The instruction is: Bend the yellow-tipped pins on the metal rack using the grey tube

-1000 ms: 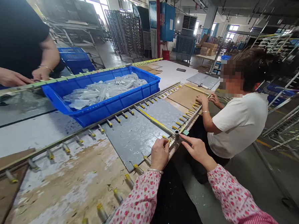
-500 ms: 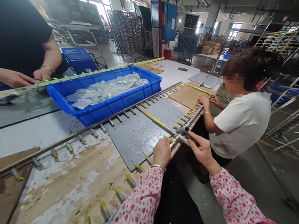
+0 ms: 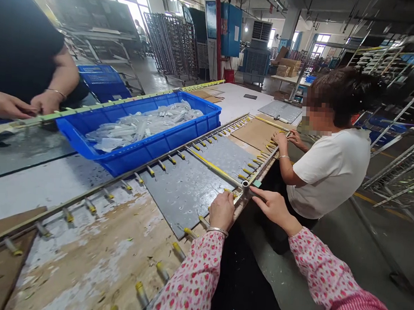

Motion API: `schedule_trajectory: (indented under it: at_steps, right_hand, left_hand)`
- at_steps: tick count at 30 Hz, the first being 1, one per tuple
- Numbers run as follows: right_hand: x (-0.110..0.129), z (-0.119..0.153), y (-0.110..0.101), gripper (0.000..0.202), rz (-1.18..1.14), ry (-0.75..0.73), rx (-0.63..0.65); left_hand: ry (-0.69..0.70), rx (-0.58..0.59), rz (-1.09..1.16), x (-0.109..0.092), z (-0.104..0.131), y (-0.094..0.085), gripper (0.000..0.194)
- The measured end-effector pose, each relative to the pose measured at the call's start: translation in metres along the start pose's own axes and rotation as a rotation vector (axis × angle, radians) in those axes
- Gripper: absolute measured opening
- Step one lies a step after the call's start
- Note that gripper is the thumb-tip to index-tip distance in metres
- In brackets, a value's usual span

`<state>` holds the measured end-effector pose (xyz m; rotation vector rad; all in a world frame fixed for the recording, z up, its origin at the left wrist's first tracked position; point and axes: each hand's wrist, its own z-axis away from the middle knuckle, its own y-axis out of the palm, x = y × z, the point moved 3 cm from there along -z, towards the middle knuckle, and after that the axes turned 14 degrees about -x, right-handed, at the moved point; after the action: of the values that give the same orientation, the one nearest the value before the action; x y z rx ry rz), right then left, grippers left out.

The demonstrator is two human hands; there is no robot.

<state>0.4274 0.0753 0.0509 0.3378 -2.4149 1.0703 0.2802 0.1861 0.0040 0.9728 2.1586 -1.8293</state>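
Note:
A long metal frame (image 3: 97,192) with short yellow-tipped pegs lies on the table. Near its right edge, a grey tube piece (image 3: 245,186) stands with its round open end up, where a yellow-and-silver crossbar (image 3: 213,166) meets the edge rail. My right hand (image 3: 272,204) has its thumb and forefinger against the tube's right side. Just left of the tube, my left hand (image 3: 222,210) is closed on the edge rail, beside a yellow-tipped peg. Grey sheet (image 3: 177,190) lies under the frame.
A blue crate (image 3: 159,148) of clear plastic pieces sits beyond the frame. At the right, a person in a white shirt (image 3: 331,170) works on the same frame. Another person's hands (image 3: 45,102) are at a green rail, far left. Racks (image 3: 169,46) stand behind.
The grey tube has turned from lying slanted to standing with its opening up. My right hand has shifted slightly left and down with it. My left hand stays at the rail.

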Motion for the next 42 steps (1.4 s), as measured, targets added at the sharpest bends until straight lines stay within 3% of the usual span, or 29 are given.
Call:
schedule_trajectory:
  at_steps: [5, 10, 14, 19, 21, 24, 27, 30, 35, 39, 42]
  right_hand:
    - [0.000, -0.002, -0.009, 0.034, -0.139, -0.016, -0.233]
    - [-0.001, 0.001, 0.001, 0.032, 0.013, -0.017, -0.016]
    - [0.004, 0.003, -0.001, 0.034, -0.143, -0.029, -0.173]
    - [0.009, 0.005, 0.009, 0.033, -0.042, -0.034, 0.004]
    - [0.011, 0.004, 0.007, 0.032, -0.061, -0.038, -0.023]
    - [0.014, 0.004, 0.000, 0.034, -0.175, -0.059, -0.168]
    - [0.011, 0.007, 0.006, 0.033, -0.120, -0.046, -0.087]
    - [0.005, 0.010, 0.010, 0.032, -0.093, 0.012, -0.028]
    - [-0.001, 0.014, -0.002, 0.035, -0.350, 0.191, -0.305]
    - [-0.011, 0.027, -0.007, 0.039, -0.352, 0.313, -0.312]
    - [-0.026, 0.043, -0.006, 0.045, -0.296, 0.431, -0.290]
  left_hand:
    - [0.017, -0.006, 0.000, -0.002, 0.000, -0.003, 0.033]
    - [0.005, -0.001, 0.002, 0.000, 0.000, -0.001, 0.033]
    - [0.037, -0.025, 0.029, 0.000, 0.000, -0.001, 0.032]
    - [0.040, -0.017, 0.022, 0.000, 0.001, 0.000, 0.032]
    - [0.047, -0.016, 0.018, 0.000, 0.002, 0.000, 0.033]
    - [0.077, -0.019, 0.021, -0.001, 0.002, 0.001, 0.033]
    - [0.082, -0.023, 0.027, 0.000, 0.003, 0.002, 0.032]
    - [0.039, -0.046, 0.074, 0.003, 0.002, 0.003, 0.032]
    - [-0.092, -0.152, 0.204, 0.011, 0.002, 0.004, 0.018]
    - [-0.192, -0.307, 0.259, 0.012, 0.010, -0.005, 0.036]
    - [-0.210, -0.218, 0.271, 0.005, 0.014, -0.012, 0.036]
